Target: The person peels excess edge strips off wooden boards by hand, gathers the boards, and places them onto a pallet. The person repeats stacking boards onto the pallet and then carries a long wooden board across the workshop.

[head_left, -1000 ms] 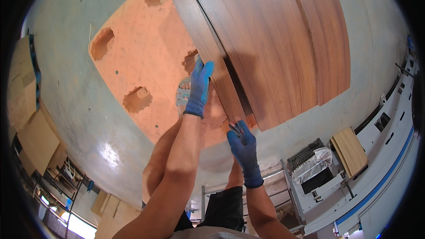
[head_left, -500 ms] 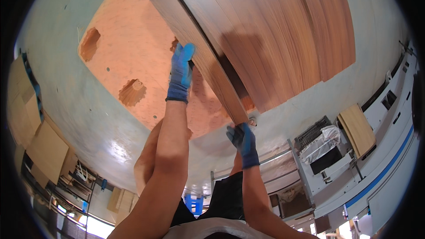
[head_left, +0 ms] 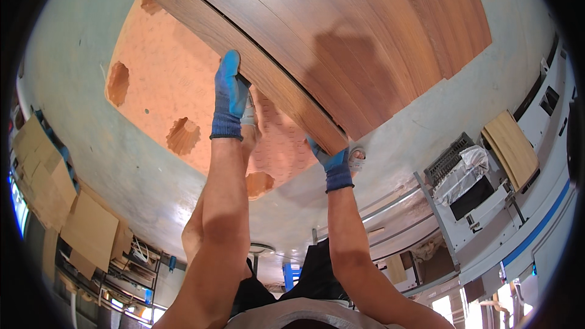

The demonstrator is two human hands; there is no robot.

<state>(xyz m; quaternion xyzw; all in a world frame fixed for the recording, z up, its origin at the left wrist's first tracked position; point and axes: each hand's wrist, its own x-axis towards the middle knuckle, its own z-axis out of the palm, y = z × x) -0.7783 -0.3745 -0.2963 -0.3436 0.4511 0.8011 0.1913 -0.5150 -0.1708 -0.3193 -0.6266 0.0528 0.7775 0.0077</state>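
A long brown wood-grain plank (head_left: 256,58) lies slantwise beneath me, a thin dark gap away from the neighbouring wood-grain planks (head_left: 372,30). My left hand (head_left: 230,88), in a blue coated glove, is closed around the plank's left edge near its middle. At the near end, my right hand (head_left: 333,163) in a matching glove grips the plank, its fingers partly hidden by the wood. The planks lie over an orange base sheet (head_left: 161,64) with several scooped hollows, which shows on the left.
Grey-green floor (head_left: 67,73) surrounds the base. Cardboard sheets (head_left: 91,231) and a rack stand at the lower left. On the right are a light-grey machine frame (head_left: 487,240) with a blue stripe, tan boards (head_left: 510,152) and a black crate (head_left: 448,158). My sandalled foot (head_left: 358,157) is beside the near end.
The plank has come closer to its neighbours, narrowing the gap, and its far end now shows. My right hand has moved up onto the near end; my left hand has shifted slightly left.
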